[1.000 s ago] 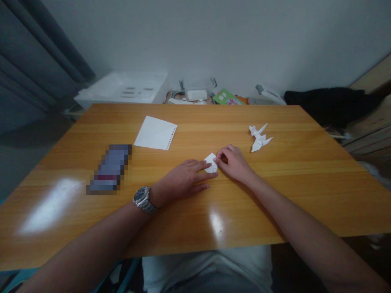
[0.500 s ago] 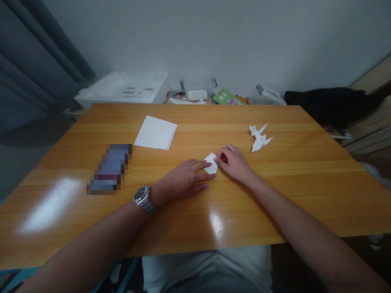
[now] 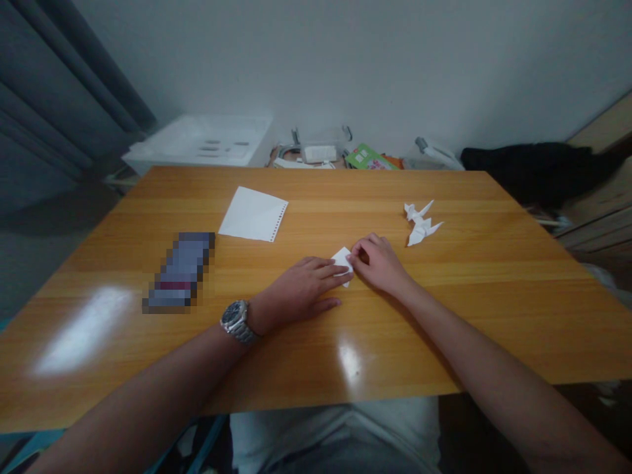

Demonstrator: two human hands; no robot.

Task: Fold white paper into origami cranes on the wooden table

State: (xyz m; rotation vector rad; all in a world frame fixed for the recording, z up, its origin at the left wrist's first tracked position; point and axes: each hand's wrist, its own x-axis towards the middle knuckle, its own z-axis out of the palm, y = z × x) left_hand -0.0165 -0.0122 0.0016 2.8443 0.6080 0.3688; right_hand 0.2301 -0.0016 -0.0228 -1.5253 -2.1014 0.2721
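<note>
A small folded piece of white paper point(image 3: 342, 255) lies on the table between my hands. My left hand point(image 3: 312, 284) rests with its fingers stretched out, some of them lying across the paper and partly covering it. At the paper's right edge, my right hand point(image 3: 379, 263) pinches it between thumb and forefinger. Beyond my right hand stand white folded paper cranes point(image 3: 421, 227), close together; I cannot tell exactly how many. Up and to the left lies a flat white sheet point(image 3: 254, 214) with a row of punched holes along its right edge.
A blurred-out, phone-like dark object point(image 3: 180, 271) lies at the left on the wooden table point(image 3: 296, 362). Behind the far edge are a white foam tray point(image 3: 197, 141), a green booklet point(image 3: 369, 158) and a clear container point(image 3: 323, 138). Dark cloth point(image 3: 533, 168) lies at the right.
My left fingers have shifted slightly to the right over the small paper. Its lower flap with the holes no longer shows, and a pointed tip sticks out below the fingers. The right hand stays put.
</note>
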